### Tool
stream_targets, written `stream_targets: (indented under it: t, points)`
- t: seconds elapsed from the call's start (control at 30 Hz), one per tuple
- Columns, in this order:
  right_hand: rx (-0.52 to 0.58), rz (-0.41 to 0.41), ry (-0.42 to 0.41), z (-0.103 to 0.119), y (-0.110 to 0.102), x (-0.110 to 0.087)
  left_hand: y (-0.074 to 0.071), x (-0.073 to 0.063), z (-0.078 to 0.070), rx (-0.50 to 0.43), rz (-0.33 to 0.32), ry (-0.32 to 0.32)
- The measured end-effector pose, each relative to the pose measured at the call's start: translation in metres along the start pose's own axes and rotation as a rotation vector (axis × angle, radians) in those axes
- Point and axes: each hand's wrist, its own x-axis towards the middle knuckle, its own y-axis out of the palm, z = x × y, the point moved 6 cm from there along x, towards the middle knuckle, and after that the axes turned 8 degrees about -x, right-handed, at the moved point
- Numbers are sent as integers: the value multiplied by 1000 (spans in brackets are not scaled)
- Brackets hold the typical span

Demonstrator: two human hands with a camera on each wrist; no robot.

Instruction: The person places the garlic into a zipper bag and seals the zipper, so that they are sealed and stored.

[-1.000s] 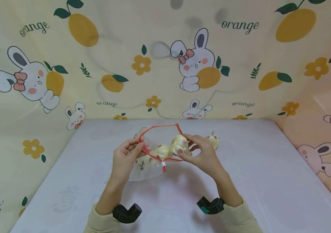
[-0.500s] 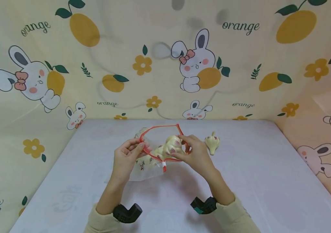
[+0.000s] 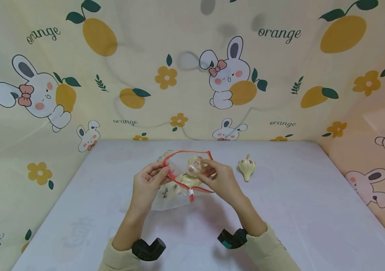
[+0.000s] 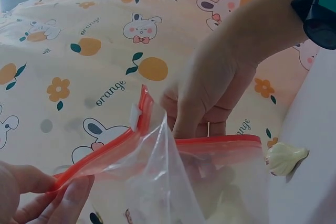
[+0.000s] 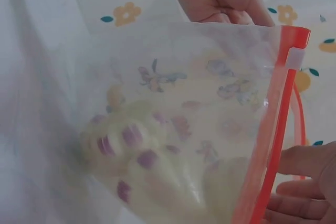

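Note:
A clear zip bag (image 3: 170,203) with a red zip rim (image 3: 179,183) and a white slider (image 3: 191,192) is gaping. My left hand (image 3: 148,184) pinches the rim on its left side, as the left wrist view also shows. At the bag's mouth, my right hand (image 3: 221,180) holds a pale garlic bulb (image 3: 195,165) with purple patches by fingers and thumb. Another garlic bulb (image 3: 190,180) lies just below, inside the bag. Through the cloudy film in the right wrist view, garlic bulbs (image 5: 163,182) sit low in the bag.
One garlic bulb (image 3: 246,168) rests on the white table (image 3: 297,195), to the right of my right hand. Behind the table hangs a cloth (image 3: 274,67) printed with rabbits and oranges. Each wrist carries a black camera, the right one (image 3: 233,239) close over the table.
My right hand has moved left with its garlic bulb, from the right side of the rim farther into the bag's mouth. The bulb on the table has come into full view.

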Motion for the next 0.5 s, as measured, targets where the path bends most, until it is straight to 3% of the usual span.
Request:
stream_targets:
  t: [0.3,0.5]
  points:
    - [84,4,-82,0,1,-5,0,-1,0,8,-4,-6]
    - [81,-89,41,-15,-15,-7,-2,-1,-2,22,-28,-8]
